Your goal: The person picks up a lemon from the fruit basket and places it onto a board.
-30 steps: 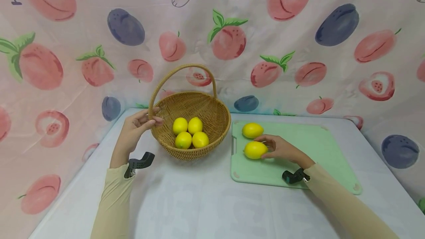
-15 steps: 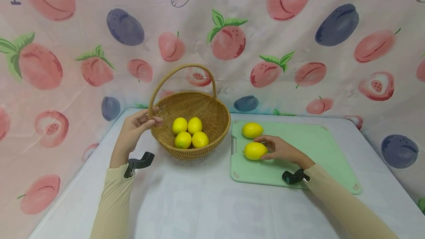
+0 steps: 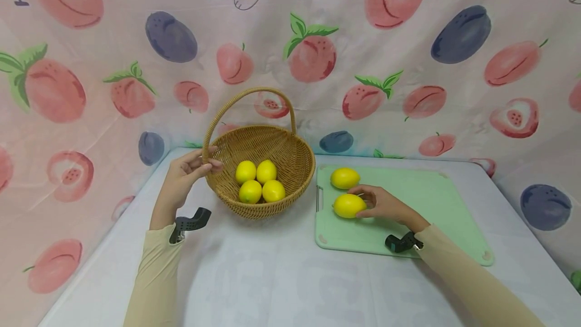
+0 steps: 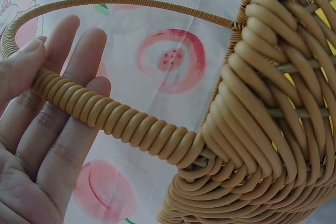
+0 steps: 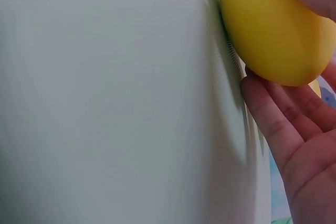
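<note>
Held lemon (image 3: 348,206) sits over the left part of the green cutting board (image 3: 408,185). Right hand (image 3: 383,203) has it between thumb and fingers, at the end nearest the wrist; can't tell if the fruit bears on the board or is just clear of it. Left hand (image 3: 183,173) pinches the basket handle (image 4: 121,121) low on its near side, thumb one side, fingers the other.

Handling, my read: lemon is light, firm, not fragile. Skin looks smooth with a slight sheen, so it could slip or roll under a one-ended grip — better across the waist, thumb opposite fingers. Real or plastic, can't tell. Basket (image 3: 292,158) is woven, probably light and a bit springy; handle wrap should give decent friction. Holding it low near the joint looks good for steadying, less so for lifting. Four lemons (image 3: 249,192) lie inside toward the front wall, so expect weight there.

Second lemon (image 3: 345,178) is on the board just beyond the held one — close enough to get knocked.

Surface: board looks flat with a raised rim, lying on a white-covered table (image 3: 272,276). Basket stands just left of it. Fruit-print cloth (image 3: 317,115) hangs behind; lighting is even.
</note>
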The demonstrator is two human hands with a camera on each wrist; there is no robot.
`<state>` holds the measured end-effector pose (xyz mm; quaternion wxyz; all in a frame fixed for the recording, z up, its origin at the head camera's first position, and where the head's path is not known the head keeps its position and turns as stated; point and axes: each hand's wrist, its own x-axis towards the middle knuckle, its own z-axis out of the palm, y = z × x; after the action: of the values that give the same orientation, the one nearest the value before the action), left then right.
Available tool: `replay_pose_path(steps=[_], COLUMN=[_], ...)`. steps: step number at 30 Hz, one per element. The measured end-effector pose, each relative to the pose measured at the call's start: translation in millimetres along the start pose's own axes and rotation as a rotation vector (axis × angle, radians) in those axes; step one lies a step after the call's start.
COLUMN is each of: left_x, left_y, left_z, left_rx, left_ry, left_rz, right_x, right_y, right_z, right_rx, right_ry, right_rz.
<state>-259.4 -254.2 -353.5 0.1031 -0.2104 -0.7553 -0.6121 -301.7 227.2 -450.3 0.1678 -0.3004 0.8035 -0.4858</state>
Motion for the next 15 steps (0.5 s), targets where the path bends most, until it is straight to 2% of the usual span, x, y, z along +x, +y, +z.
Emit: replay_pose_path(steps=[15], left_x=[0.2], left_y=[-0.9], left_z=[-0.3], left_rx=[0.012], left_ry=[0.005], left_rz=[-0.001], right_x=[-0.4], right_y=[-3.1], right_z=[-0.4], right_rx=[0.016], right_ry=[-0.033], right_rz=[0.012])
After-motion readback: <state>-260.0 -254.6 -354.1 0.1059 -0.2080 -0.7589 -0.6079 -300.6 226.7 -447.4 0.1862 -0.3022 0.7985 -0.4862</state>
